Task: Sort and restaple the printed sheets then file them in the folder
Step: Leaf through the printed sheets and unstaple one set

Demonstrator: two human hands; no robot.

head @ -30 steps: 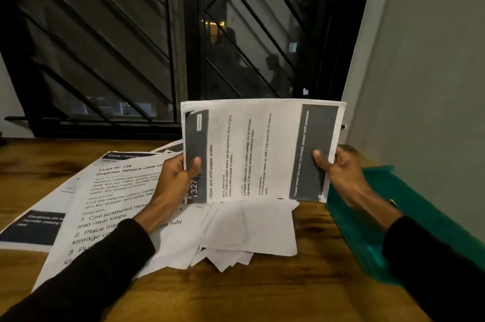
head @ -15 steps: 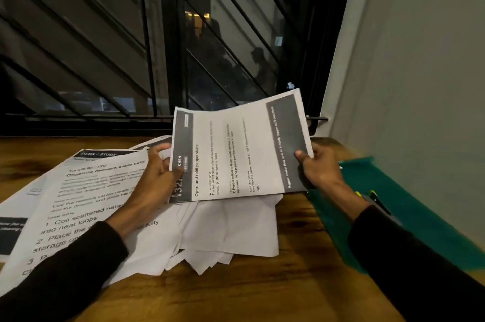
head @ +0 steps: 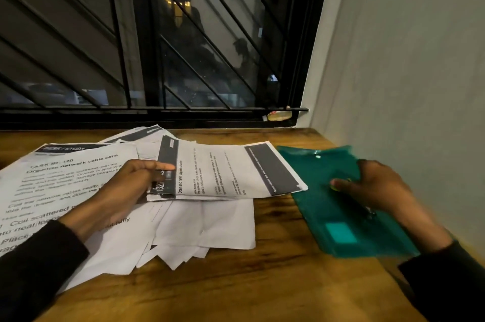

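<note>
A thin set of printed sheets [head: 223, 172] with dark bands at both ends lies on the loose paper pile in the middle of the desk. My left hand [head: 131, 185] pinches its left edge, thumb on top. My right hand [head: 372, 188] has let go of the sheets and rests on the teal plastic folder [head: 328, 206] at the right; its fingers curl over something small and yellow-green that is blurred. A large sheet [head: 60, 185] about network cables lies at the left.
Blank sheets [head: 204, 227] spread beneath the set. The wooden desk [head: 236, 290] ends at a grey wall [head: 406, 85] on the right. A barred window [head: 157, 46] runs along the back, with a small object [head: 279, 115] on its sill.
The sheets came down from mid-air onto the pile. My right hand released their right edge and moved right onto the teal folder. My left hand keeps its hold.
</note>
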